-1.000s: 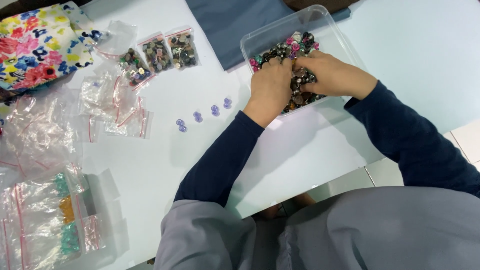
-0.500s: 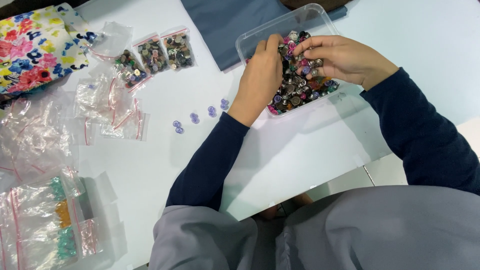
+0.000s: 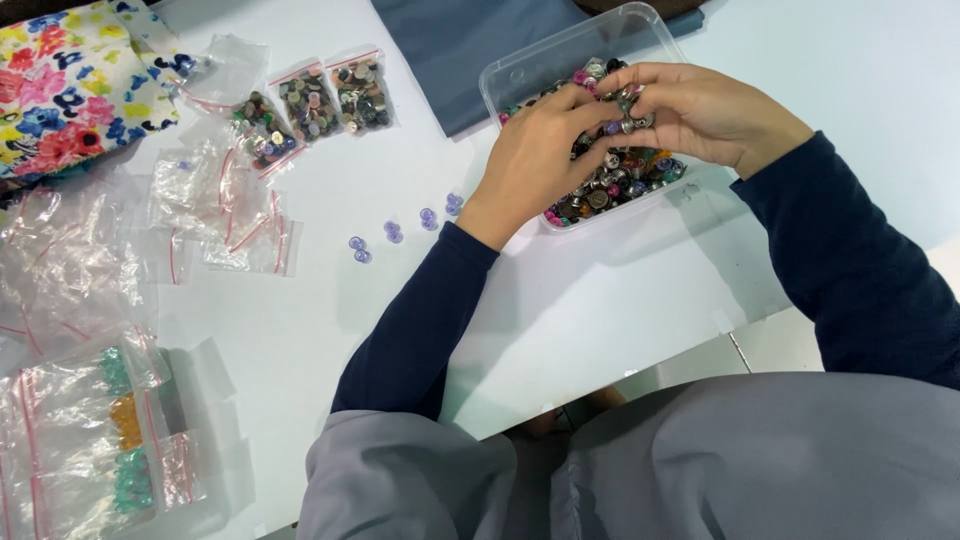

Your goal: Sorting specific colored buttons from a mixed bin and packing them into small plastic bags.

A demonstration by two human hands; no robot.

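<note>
Two hands at work: both are in a clear plastic tub [image 3: 520, 75] of mixed buttons [image 3: 610, 185], at the far right of the white desk [image 3: 620, 320].
Tub position: its long axis runs from near-left to far-right, one corner turned toward the blue cloth [image 3: 450, 50] that lies flat just beyond it.
Left hand [image 3: 535, 160]: palm down over the tub's near-left part, fingers curled into the heap; whether the grip pinches a button cannot be told.
Right hand [image 3: 705, 110]: over the tub's far side, fingertips drawn together on small metal and purple buttons at the heap's top.
Hands' relation: fingertips meet above the middle of the tub.
Loose pieces: four pale purple buttons [image 3: 392, 231] lie in a row on the desk, just left of the left wrist, apart from the tub.
Filled packages: three small clear zip bags of dark buttons [image 3: 310, 100] with red seal strips lie side by side at far centre-left.
Empty packages: a spread of clear zip bags [image 3: 225, 215] lies left of the purple row, red-striped at the mouths.
Near-left packages: bags holding teal and orange pieces [image 3: 120, 430].
Far-left corner: a flowered cloth [image 3: 70, 90].
Obstruction: the left forearm crosses the desk between the purple row and the tub.
</note>
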